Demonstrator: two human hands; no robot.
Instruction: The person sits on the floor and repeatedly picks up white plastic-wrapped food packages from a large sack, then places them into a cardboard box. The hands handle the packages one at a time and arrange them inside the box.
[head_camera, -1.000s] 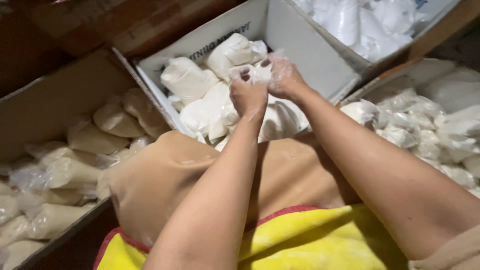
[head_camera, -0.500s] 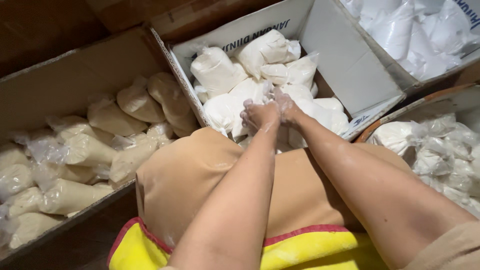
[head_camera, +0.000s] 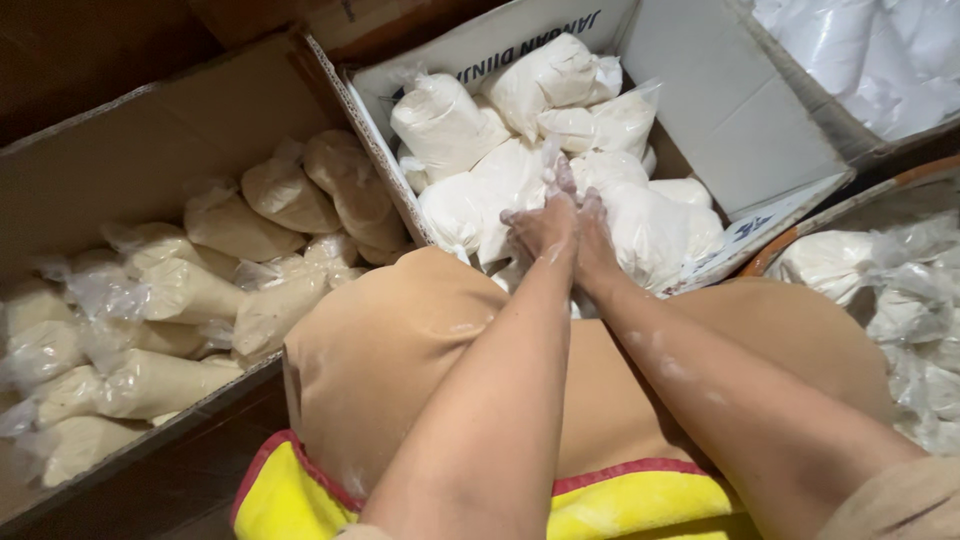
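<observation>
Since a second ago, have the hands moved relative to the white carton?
Yes. Both hands, left hand and right hand, came down from over the bags mid-carton to the near edge of the white carton, pressed together at a white bag.

Both hands' fingers (head_camera: 556, 180) are partly hidden among white bags (head_camera: 520, 190), grip unclear.

I'm seeing white powder bags (head_camera: 520, 170) filling the twelve o'clock white box (head_camera: 720, 110); tan bags (head_camera: 290, 200) are lying in the brown box (head_camera: 150, 130) at nine o'clock.

a packing workroom: cardboard boxes (head_camera: 150, 130) crammed with filled plastic bags (head_camera: 440, 120).
</observation>
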